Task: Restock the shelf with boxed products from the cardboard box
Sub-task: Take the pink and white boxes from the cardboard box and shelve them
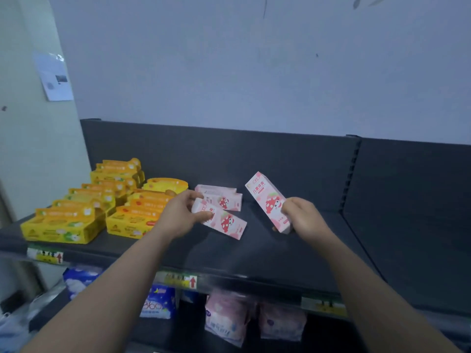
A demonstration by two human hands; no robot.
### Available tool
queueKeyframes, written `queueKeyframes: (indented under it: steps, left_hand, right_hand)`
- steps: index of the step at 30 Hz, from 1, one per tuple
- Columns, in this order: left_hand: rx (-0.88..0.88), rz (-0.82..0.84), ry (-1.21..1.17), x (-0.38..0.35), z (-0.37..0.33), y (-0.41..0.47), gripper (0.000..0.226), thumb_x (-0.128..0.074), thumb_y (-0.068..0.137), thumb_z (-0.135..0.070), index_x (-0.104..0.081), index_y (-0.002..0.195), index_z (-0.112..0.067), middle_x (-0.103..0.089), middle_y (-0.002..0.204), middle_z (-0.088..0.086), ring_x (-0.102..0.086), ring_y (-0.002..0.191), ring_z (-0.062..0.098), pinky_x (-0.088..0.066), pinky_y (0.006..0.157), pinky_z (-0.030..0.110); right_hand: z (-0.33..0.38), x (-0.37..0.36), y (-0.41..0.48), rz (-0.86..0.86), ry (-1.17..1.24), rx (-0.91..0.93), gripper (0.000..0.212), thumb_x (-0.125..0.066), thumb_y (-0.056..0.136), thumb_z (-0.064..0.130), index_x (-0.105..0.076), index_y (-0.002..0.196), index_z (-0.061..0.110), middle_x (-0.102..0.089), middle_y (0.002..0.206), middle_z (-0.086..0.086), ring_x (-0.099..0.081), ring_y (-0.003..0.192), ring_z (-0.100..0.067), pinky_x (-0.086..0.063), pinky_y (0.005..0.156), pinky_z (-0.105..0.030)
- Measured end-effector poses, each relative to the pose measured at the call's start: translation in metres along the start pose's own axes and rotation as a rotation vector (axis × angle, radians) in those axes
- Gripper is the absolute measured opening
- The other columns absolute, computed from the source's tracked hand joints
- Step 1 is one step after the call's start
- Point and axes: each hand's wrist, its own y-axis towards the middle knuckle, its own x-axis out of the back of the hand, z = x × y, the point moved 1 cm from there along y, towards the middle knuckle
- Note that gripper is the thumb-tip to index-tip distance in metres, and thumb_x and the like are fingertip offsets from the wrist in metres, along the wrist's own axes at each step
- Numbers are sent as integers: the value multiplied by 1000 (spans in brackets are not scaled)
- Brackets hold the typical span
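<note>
My left hand [181, 214] grips one end of a pink boxed product [224, 221] that lies flat on the dark shelf [254, 253]. Just behind it lie two more pink boxes [224, 197], stacked. My right hand [303, 217] holds another pink box [267, 200] by its lower end, tilted up above the shelf to the right of the others. The cardboard box is out of view.
Rows of yellow boxes [84, 212] fill the shelf's left part, next to my left hand. A dark back panel [254, 159] rises behind the shelf. Soft packets [229, 317] hang on the level below. Price tags [182, 280] line the shelf's front edge.
</note>
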Motion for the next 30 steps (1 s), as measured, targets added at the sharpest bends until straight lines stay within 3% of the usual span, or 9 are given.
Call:
queueKeyframes:
  steps: [3,6,9,13,16,18,21,30]
  left_hand:
    - [-2,10,166,-5,7,40,49,-85,69,-25,-60,110,-17,-66,100,2,-62,92,20,-52,79,33]
    - [5,30,327,-11,10,70,50,-84,69,-24,-60,112,-15,-64,103,3,-59,89,20,-50,77,32]
    - [35,69,494,-13,19,93,53,-84,70,-28,-60,116,-16,-62,103,0,-56,89,18,-45,75,28]
    - [72,91,691,-14,32,118,54,-78,75,-39,-58,123,-25,-61,121,-3,-55,110,21,-44,91,35]
    - [54,112,831,-15,38,131,54,-73,78,-42,-55,128,-30,-58,129,-5,-52,120,21,-36,95,37]
    - [48,132,863,-15,41,137,55,-73,77,-43,-55,127,-31,-58,127,-5,-52,119,21,-33,96,38]
    - [35,148,872,-14,46,143,55,-77,72,-44,-58,121,-29,-63,116,-5,-54,112,21,-29,94,38]
    - [-93,141,820,-7,53,145,46,-70,78,-49,-58,116,-27,-65,108,-8,-58,108,17,-29,97,37]
  right_hand:
    - [0,2,34,22,-9,4,26,-45,64,39,-50,77,17,-59,79,-4,-56,70,-22,-40,66,-36]
    - [-5,-1,60,42,-33,3,34,-45,61,41,-53,78,12,-61,79,-6,-60,70,-27,-40,66,-36]
    - [-10,-1,74,66,-49,-9,42,-46,66,35,-52,83,-4,-62,80,-11,-68,72,-35,-41,65,-36]
    - [-13,2,87,100,-69,0,56,-47,62,38,-48,91,-9,-52,79,-20,-55,68,-27,-35,65,-37]
    - [-13,4,91,114,-59,-21,56,-49,66,30,-49,103,-11,-61,97,-29,-69,74,-28,-40,66,-35]
    - [-14,4,93,137,-62,-38,46,-52,70,26,-52,100,-8,-67,93,-24,-67,74,-23,-43,65,-32]
    - [-15,-1,94,169,-61,-68,13,-55,84,13,-59,93,5,-67,89,-9,-61,74,-18,-46,60,-27]
    - [-7,-31,89,254,-168,-106,20,-63,87,11,-66,106,17,-73,102,-6,-67,87,-17,-55,83,-36]
